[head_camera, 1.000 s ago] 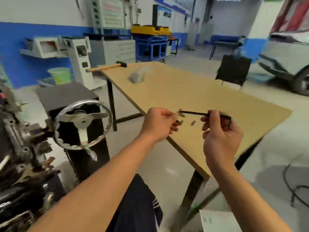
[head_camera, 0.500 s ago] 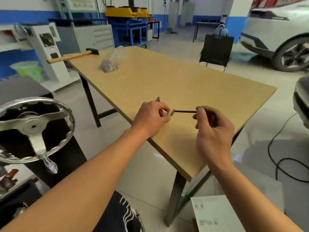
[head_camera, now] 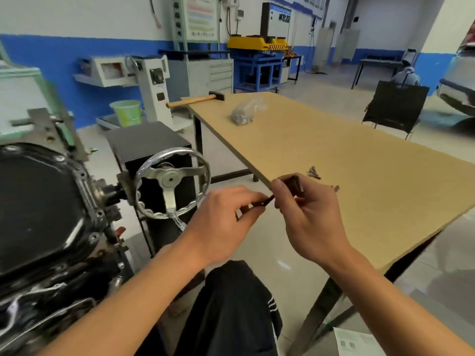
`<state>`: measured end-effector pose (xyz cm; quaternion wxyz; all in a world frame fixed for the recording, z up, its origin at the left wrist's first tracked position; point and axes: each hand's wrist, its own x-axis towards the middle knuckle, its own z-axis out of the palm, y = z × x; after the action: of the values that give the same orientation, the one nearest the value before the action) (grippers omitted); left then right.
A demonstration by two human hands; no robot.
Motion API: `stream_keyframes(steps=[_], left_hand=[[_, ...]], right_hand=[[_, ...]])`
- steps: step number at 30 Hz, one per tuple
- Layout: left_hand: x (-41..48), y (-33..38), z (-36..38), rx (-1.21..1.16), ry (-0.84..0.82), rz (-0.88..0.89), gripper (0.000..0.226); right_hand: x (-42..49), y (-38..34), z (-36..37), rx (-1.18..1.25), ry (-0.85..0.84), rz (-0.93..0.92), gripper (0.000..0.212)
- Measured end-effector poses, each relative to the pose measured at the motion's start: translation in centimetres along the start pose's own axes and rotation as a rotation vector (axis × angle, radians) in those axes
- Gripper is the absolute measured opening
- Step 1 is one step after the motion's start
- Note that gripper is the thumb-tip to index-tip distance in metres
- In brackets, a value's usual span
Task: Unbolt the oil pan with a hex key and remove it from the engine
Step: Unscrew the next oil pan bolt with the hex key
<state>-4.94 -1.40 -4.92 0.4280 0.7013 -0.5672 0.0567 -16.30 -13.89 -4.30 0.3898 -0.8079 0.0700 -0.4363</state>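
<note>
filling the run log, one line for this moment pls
both hands on hex key | left hand | right hand | bolts on table | oil pan still mounted

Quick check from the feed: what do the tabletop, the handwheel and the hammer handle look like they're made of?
Tabletop: looks like bare fibreboard or particleboard, matt tan, uniform with no grain showing. Handwheel: metal, probably chromed or polished, given its bright mirror-like highlights. Hammer handle: apparently wood, pale orange-tan and smooth; its head is dark, likely steel.
</note>
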Motion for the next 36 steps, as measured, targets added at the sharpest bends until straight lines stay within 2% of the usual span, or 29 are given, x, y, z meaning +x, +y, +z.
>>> stream_keyframes(steps=[4, 8, 10, 13, 20, 28, 32, 36], left_hand=[[-9.3, -1.5, -7.7, 0.131, 0.193, -0.112, 0.020], [-20.4, -2.6, -13.1, 0.240, 0.366, -0.191, 0.016], [-25.2, -2.8, -15.3, 0.298, 0.488, -0.235, 0.021], [-31.2, -3.1, -18.2, 0.373, 0.650, -0.317, 0.019], [-38.5, -4.0, -23.6, 0.599, 0.882, -0.362, 0.020], [-41.5, -6.6, -25.0, 0.678, 1.005, -0.464, 0.025], [-41.3, -7.7, -25.0, 0.676, 1.002, -0.455, 0.018], [-41.3, -8.5, -25.0, 0.713, 1.044, -0.420, 0.023]], right_hand=[[-1.4, -5.7, 7.9, 0.045, -0.277, -0.197, 0.020], [-5.6, -10.5, 16.9, 0.098, -0.540, -0.500, 0.006], [-7.6, -12.8, 20.9, 0.173, -0.599, -0.625, 0.012], [-9.9, -16.1, 26.4, 0.273, -0.599, -0.715, 0.013], [-15.8, -20.0, 35.1, 0.407, -0.438, -0.796, 0.013], [-19.6, -21.4, 40.5, 0.476, -0.352, -0.659, 0.014], [-19.7, -21.4, 41.5, 0.479, -0.313, -0.596, 0.015], [-19.9, -21.2, 41.8, 0.481, -0.318, -0.609, 0.015]])
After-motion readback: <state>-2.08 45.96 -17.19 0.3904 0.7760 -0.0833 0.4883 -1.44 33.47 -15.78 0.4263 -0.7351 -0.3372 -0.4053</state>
